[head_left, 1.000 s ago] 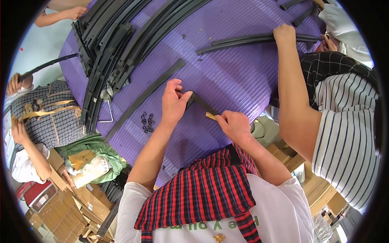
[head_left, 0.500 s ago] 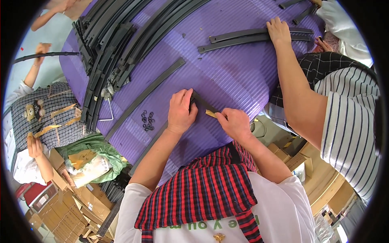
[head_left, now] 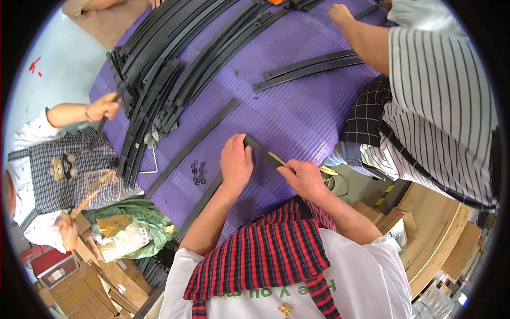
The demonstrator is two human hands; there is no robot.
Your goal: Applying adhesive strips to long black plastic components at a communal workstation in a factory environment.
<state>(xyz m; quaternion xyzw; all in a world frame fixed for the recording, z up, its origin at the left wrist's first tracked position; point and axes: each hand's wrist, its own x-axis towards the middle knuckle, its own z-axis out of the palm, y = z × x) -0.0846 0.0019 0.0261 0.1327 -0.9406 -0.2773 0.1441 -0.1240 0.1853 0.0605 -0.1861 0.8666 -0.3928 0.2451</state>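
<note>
Low in front of me, my left hand [head_left: 236,164] is closed around a dark strip [head_left: 257,146] whose visible part slants down toward my right hand. My right hand [head_left: 305,178] pinches at the strip's lower right part, where a thin yellowish tape-like piece [head_left: 276,158] lies along it. Left of my left hand is a small cluster of black rings [head_left: 199,173]. Another long dark strip [head_left: 196,138] lies slantwise beyond them, and a further dark strip [head_left: 201,204] passes behind my left forearm.
A purple ribbed mat [head_left: 297,114] covers the table. A pile of black strips [head_left: 154,80] fills its far left, with a bent metal rod [head_left: 155,159] beside it. Two strips [head_left: 308,69] lie near a co-worker's arm [head_left: 366,40]. At left, another person's hand [head_left: 103,106] grips a black strip.
The co-worker at right has moved a hand off the two strips toward the far edge. The person at left has brought a black strip to the pile. My hands stay on the strip.
</note>
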